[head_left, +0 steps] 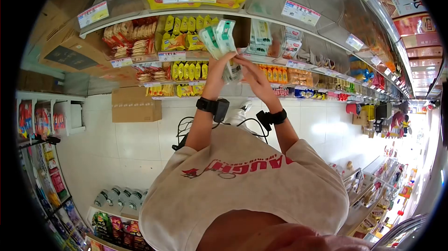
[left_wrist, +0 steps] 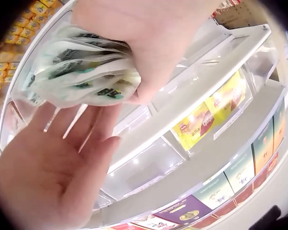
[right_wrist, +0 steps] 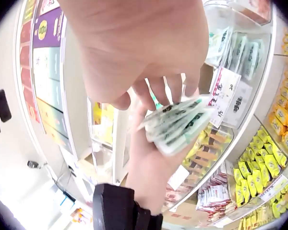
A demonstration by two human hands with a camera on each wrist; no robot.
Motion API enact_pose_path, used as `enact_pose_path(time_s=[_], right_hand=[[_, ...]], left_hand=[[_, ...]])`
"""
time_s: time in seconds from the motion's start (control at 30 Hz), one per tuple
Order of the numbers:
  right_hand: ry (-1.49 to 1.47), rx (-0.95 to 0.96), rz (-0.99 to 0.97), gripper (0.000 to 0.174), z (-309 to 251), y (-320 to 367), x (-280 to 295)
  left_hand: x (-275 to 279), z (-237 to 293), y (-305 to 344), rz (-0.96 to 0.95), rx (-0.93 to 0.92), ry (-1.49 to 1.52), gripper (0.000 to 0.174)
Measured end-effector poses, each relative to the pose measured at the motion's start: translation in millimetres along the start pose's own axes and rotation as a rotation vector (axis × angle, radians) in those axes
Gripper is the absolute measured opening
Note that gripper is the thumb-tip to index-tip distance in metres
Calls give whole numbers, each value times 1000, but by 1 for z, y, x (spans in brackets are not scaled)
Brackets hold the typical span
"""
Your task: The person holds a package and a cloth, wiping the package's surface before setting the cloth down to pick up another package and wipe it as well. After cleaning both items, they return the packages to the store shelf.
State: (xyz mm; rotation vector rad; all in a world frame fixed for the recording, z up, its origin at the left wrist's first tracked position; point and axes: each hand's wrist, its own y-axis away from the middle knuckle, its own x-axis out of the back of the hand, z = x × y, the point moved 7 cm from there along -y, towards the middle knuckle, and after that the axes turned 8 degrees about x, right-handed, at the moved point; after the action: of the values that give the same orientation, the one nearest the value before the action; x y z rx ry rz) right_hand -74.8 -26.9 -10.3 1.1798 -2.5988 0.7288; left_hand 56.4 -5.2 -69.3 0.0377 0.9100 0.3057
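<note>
A bundle of small white-and-green packets [head_left: 226,36] with dark print is held up in front of the shelf. My left hand [head_left: 217,71] grips the bundle at one end; in the left wrist view the packets [left_wrist: 81,72] fan out in layers beside the thumb side of that hand [left_wrist: 144,33]. The right hand [head_left: 255,77] meets it from the other side. Its palm [left_wrist: 53,177] faces up with fairly straight fingers, whose tips go behind the packets. In the right wrist view those fingers [right_wrist: 156,91] reach down to the bundle [right_wrist: 180,127].
Similar packets [head_left: 260,34] stand in a shelf bin just right of the hands. Yellow snack packs [head_left: 186,24] fill bins to the left. Price tags [head_left: 171,56] line the shelf edges. A cardboard box [head_left: 136,105] sits on the tiled floor at left.
</note>
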Motion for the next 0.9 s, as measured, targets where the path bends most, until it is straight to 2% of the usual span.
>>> enact_pose_path(time_s=[0.07, 0.17, 0.27, 0.37, 0.47, 0.6, 0.63, 0.73, 0.77, 0.87, 0.9], right_hand=[[30, 95, 15, 30, 1, -3, 12], [3, 8, 343, 26, 28, -2, 46], [121, -4, 497, 33, 72, -22, 80], [720, 37, 421, 50, 93, -56, 92], [685, -232, 331, 63, 148, -63, 90], [912, -242, 250, 64, 149, -56, 87], [938, -348, 246, 55, 139, -55, 89], [797, -313, 424, 43, 106, -47, 103], [719, -212, 519, 36, 88, -43, 102], [599, 142, 424, 38, 22, -33, 63], [412, 41, 307, 37, 22, -24, 43]], left_hand=[[-4, -4, -1, 3, 16, 13, 37], [-10, -2, 1, 29, 7, -3, 36], [-3, -4, -4, 87, -37, -49, 35], [3, -6, -10, 142, -48, -38, 35], [8, -7, -18, 165, -38, -34, 37], [0, 8, -11, 186, -65, -22, 35], [-1, 11, -7, 187, -72, -19, 35], [12, 8, -8, 222, -62, -98, 37], [14, 8, -7, 241, -72, -82, 37], [5, 12, -5, 254, -81, -54, 37], [2, 11, -4, 236, -70, -50, 37]])
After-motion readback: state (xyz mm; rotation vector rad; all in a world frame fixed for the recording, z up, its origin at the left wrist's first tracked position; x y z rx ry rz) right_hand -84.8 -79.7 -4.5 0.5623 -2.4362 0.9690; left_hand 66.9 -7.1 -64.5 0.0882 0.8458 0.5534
